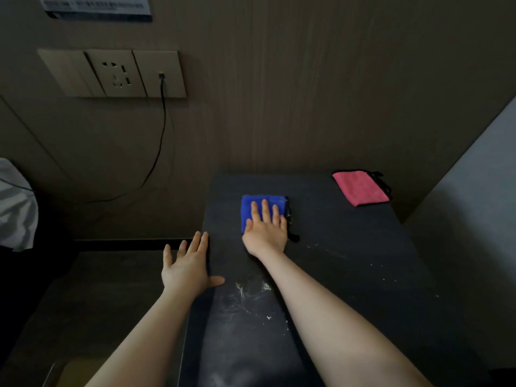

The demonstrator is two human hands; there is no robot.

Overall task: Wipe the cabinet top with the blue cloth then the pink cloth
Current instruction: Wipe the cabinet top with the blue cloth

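The dark cabinet top (349, 247) fills the middle and right of the head view, with white dust and crumbs on its near part. A folded blue cloth (252, 202) lies on its far middle. My right hand (266, 227) presses flat on that cloth, fingers spread and pointing away. My left hand (188, 263) hovers open at the cabinet's left edge, holding nothing. A folded pink cloth (360, 187) with black trim lies at the far right corner, untouched.
A wood-panel wall rises right behind the cabinet. A wall socket plate (117, 74) holds a black cable (159, 152) that hangs down to the left. White fabric (14, 205) shows at the far left. A lower dark surface (97, 289) lies left of the cabinet, a pale wall (474, 205) on the right.
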